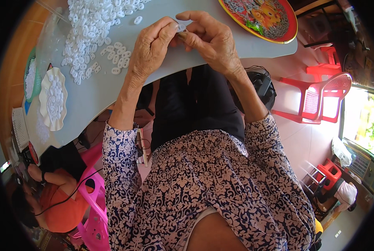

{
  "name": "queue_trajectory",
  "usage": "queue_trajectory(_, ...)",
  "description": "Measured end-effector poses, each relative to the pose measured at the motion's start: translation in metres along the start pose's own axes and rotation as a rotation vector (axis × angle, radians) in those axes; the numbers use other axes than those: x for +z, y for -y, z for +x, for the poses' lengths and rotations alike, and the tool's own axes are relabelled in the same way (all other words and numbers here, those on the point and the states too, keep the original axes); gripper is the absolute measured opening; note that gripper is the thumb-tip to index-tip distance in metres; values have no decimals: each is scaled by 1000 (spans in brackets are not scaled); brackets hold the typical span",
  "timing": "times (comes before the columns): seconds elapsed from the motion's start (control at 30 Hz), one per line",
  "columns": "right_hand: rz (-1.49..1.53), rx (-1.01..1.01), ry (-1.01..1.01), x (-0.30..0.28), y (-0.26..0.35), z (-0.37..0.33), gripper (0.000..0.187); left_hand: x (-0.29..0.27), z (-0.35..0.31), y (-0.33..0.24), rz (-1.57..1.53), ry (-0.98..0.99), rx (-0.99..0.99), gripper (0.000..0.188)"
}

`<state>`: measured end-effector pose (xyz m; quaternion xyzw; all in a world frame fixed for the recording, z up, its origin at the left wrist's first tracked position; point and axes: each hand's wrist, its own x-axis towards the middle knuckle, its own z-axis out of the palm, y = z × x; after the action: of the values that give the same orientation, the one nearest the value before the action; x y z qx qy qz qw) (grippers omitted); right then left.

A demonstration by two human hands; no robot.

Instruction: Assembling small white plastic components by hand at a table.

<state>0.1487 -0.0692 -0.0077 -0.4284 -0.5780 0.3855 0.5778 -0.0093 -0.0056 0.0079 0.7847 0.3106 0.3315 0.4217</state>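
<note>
So the left hand [153, 46] and right hand [214, 44] are both pinching a little whitish plastic piece [180, 28] at 12 o'clock, grey worktop [86, 100] underneath, huge pile of white ovals [88, 31] at 11, red tray [293, 21] at 1.

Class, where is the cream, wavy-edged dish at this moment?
In the head view, the cream, wavy-edged dish sits at the left of the grey table, just right of the green basket and below-left of the heap of white two-holed oval pieces.
</note>
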Motion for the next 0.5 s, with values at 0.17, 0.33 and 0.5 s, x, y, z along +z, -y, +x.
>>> queue_trajectory(0.17, 9, 11, -2, 0, -3, 0, 27, 3, 1, 1, -15, 18, 5, 29)
queue_trajectory(0.33, -32, -3, -24, -2, -1, 0, 29, 2, 1, 2, -61, -24, 11, 31)
queue_trajectory(0.5, 73, -30, -19, 1, -6, 1, 35, 1, 1, 4, -130, -27, -32, 31)
